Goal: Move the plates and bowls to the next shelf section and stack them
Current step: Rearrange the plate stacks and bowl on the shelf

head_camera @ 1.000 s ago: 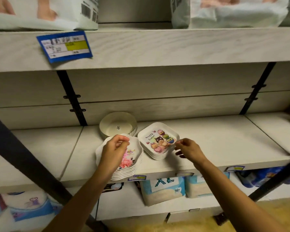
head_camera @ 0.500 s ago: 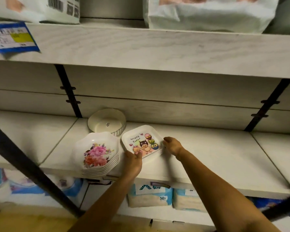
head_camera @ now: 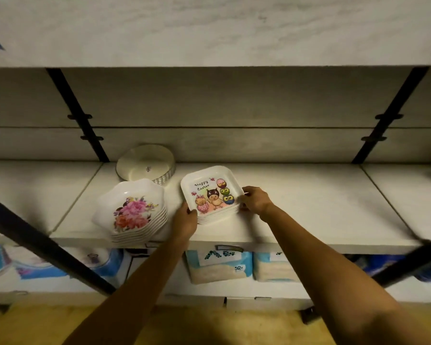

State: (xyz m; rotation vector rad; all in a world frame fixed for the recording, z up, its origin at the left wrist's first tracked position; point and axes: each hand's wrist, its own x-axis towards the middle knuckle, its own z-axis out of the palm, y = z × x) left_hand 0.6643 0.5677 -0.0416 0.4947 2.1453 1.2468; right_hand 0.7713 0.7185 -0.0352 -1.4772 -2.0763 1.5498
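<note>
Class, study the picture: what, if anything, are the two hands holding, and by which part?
Both grip the stack of square Easter plates: the left hand at its near-left edge, the right hand at its right edge.

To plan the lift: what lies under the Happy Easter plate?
Under the Happy Easter plate lie more square plates; only their front rims show. Their faces are covered.

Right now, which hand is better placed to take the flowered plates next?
Probably left: the left hand grips the Easter plates beside the flowered plates; the right hand is farther away.
</note>
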